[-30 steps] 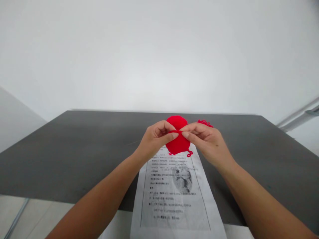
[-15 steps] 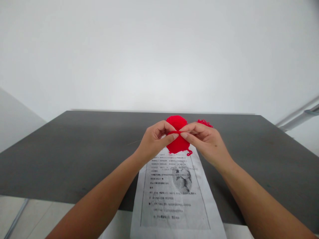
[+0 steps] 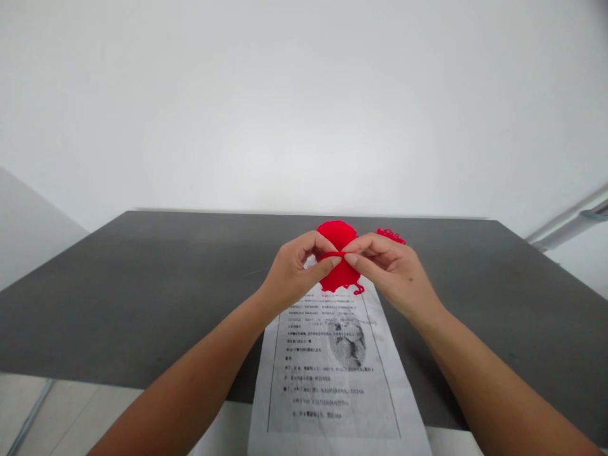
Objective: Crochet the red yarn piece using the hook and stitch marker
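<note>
Between my two hands a red crochet piece (image 3: 340, 278) is pinched along its top edge, its lower part hanging down with a small loose loop at the bottom right. My left hand (image 3: 301, 261) grips the edge between thumb and forefinger. From the other side my right hand (image 3: 382, 259) pinches the same edge, and the fingertips of both hands nearly meet. Just behind the fingers a round red yarn ball (image 3: 337, 233) shows, partly covered by them. Curly red yarn (image 3: 391, 235) lies beyond my right hand.
A printed sheet of paper (image 3: 327, 392) with text and a dark picture lies under the hands and reaches past the near edge of the dark grey table (image 3: 156, 304). A white wall (image 3: 304, 114) stands behind the table. At the right is a grey metal tube (image 3: 570, 228).
Both hands keep their pinch in almost the same place. The hanging lower edge of the crochet piece and its loop have shifted slightly up and to the left.
</note>
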Motion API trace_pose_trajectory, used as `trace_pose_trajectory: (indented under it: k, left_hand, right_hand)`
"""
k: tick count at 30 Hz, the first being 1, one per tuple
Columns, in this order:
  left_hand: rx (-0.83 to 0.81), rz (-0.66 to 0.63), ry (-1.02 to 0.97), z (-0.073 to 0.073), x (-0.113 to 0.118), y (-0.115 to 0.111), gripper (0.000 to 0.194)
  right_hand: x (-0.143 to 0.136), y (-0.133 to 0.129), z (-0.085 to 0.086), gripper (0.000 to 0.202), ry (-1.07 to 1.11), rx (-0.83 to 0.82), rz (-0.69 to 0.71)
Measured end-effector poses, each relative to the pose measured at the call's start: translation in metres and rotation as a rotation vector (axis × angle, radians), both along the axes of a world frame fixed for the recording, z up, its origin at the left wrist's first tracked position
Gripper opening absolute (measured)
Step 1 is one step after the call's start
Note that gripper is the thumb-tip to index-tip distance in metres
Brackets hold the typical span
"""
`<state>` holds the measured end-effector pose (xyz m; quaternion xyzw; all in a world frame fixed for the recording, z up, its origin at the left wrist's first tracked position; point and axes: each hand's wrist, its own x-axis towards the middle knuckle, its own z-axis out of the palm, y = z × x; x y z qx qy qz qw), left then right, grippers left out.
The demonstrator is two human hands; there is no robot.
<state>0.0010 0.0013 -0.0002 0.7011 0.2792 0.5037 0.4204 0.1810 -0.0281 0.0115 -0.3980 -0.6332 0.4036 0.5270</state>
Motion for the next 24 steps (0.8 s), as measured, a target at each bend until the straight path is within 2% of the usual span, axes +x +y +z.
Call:
trace_pose_trajectory:
  k: [7,12,16,24]
  left_hand:
    - [0.025,0.045,0.049,0.0018,0.0016,-0.0017,0.008]
    - [-0.088,-0.026,-0.036,0.0024,0.0021,-0.0016,0.008]
    - [-0.149,-0.033,-0.043,0.0032,0.0016,-0.002,0.01]
    - [-0.03,0.024,-0.001,-0.0008,0.0009,0.0007,0.007]
  right_hand:
    - [0.0013,-0.0004,0.0012,0.008,-0.039,0.008,-0.027]
    - [0.0016,-0.0008,-0.0012,0.008,-0.017,0.036,-0.055]
    - [0.0015,-0.0004,-0.0016,0.007,0.0,0.025,-0.054]
    - [0.0003,-0.0005,-0.001,0.005,0.036,-0.002,-0.003]
